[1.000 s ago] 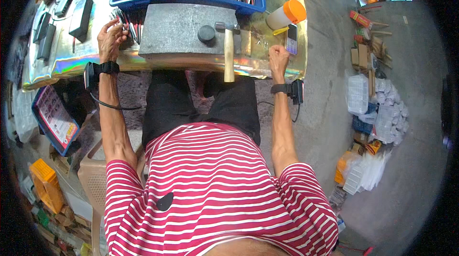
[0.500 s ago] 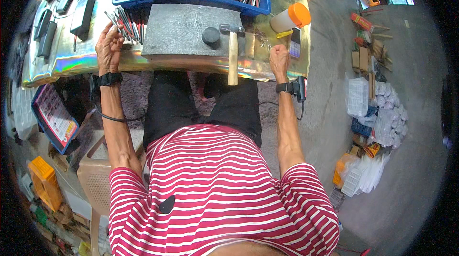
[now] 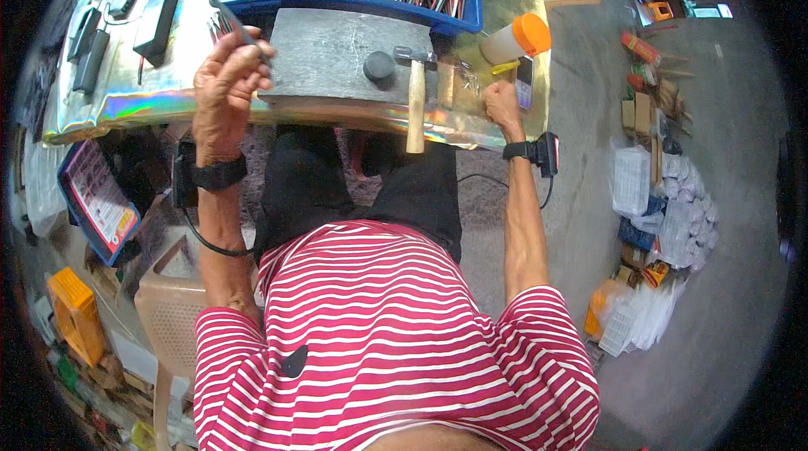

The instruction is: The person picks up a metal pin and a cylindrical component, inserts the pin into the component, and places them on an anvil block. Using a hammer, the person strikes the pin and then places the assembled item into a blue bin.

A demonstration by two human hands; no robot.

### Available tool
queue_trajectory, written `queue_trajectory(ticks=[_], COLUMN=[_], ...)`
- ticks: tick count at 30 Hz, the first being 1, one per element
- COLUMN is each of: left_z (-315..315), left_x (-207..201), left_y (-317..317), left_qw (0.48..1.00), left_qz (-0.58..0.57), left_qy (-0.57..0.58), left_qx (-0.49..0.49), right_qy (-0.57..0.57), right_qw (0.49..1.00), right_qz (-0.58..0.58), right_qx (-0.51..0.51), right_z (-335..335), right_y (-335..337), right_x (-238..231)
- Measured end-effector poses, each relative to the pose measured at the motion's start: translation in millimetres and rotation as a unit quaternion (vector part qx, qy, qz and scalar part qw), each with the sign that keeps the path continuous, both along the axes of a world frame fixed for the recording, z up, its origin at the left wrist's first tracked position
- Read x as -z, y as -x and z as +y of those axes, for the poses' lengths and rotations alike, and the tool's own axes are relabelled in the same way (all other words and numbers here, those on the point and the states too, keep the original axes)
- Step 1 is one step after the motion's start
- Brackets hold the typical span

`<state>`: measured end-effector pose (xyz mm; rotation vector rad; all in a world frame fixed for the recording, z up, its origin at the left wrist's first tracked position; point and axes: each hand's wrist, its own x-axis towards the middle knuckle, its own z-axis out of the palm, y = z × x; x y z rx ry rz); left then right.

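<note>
My left hand [image 3: 228, 81] is raised at the left end of a grey stone slab [image 3: 324, 55], its fingers closed on a slim grey metal tool [image 3: 232, 17] that points up and away; its exact kind is unclear. Behind it, a few similar slim pieces [image 3: 217, 28] lie partly hidden. My right hand [image 3: 503, 103] is closed at the table's right side, beside small metal bits [image 3: 468, 91]; whatever it may hold is hidden. On the slab stand a round black block [image 3: 379, 67] and the head of a hammer [image 3: 417, 102], whose wooden handle overhangs the near edge.
A blue tray [image 3: 349, 3] full of slim grey and red pieces stands behind the slab. An orange-lidded jar [image 3: 509, 40], a yellow item [image 3: 505, 67] and a phone [image 3: 524, 81] are at right. Black boxes [image 3: 155, 22] with cables sit at left, a plastic chair [image 3: 172, 299] below.
My left hand has come up and right from the loose pieces, carrying one slim metal tool toward the slab. My right hand has shifted slightly, still closed.
</note>
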<state>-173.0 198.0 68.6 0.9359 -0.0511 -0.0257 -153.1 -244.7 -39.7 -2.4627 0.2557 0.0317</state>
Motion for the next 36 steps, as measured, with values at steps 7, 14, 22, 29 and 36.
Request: queue_trajectory(ticks=[7, 14, 22, 29, 36], left_z=[-54, -87, -97, -97, -100], left_x=[-15, -10, -16, -12, -7], left_y=[22, 25, 26, 31, 32], left_qw=[0.992, 0.979, 0.972, 0.941, 0.929], left_qz=[0.042, 0.049, 0.110, 0.117, 0.130], left_qy=[0.055, 0.132, 0.171, 0.279, 0.307], left_qx=[0.106, 0.149, 0.119, 0.150, 0.159], right_qy=[-0.361, -0.579, -0.570, -0.564, -0.553], right_qw=[0.922, 0.809, 0.813, 0.814, 0.819], right_qz=[-0.003, -0.069, -0.104, -0.138, -0.152], right_qx=[0.144, 0.068, -0.049, -0.038, -0.027], right_z=[38, 98, 209, 224, 227], right_y=[23, 28, 61, 67, 68], right_x=[-39, -75, -140, -142, -142])
